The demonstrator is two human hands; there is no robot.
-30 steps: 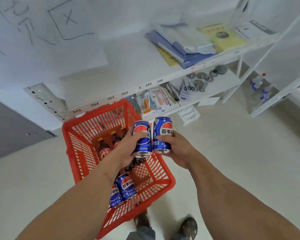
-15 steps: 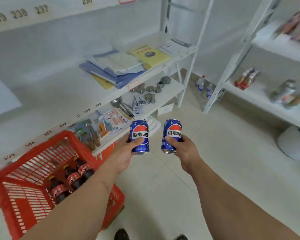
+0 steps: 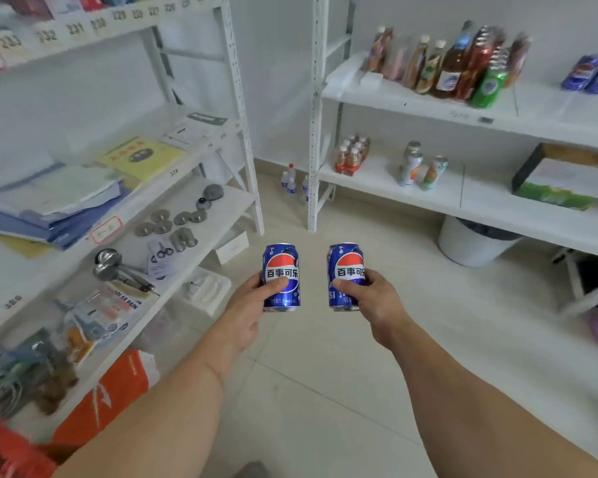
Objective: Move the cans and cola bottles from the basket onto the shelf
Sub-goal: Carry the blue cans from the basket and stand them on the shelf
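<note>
While left hand (image 3: pixel 252 301) and right hand (image 3: pixel 373 298) each grip upright blue cylindrical metal cola can (left can (image 3: pixel 281 276), right can (image 3: pixel 346 274)) mid-frame, fingers wrap mid-body: rigid, smooth, likely full and weighty.

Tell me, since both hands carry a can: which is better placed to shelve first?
Probably the right hand: its can is nearer the drinks shelf on the right, where blue cans already stand.

Two glossy metal cans: left can (image 3: pixel 281 276), right can (image 3: pixel 346 274). White painted metal shelf (image 3: pixel 428 105). Pale smooth floor tiles (image 3: pixel 325 391) with slight sheen. Red plastic basket (image 3: pixel 0 450), blurred.
</note>
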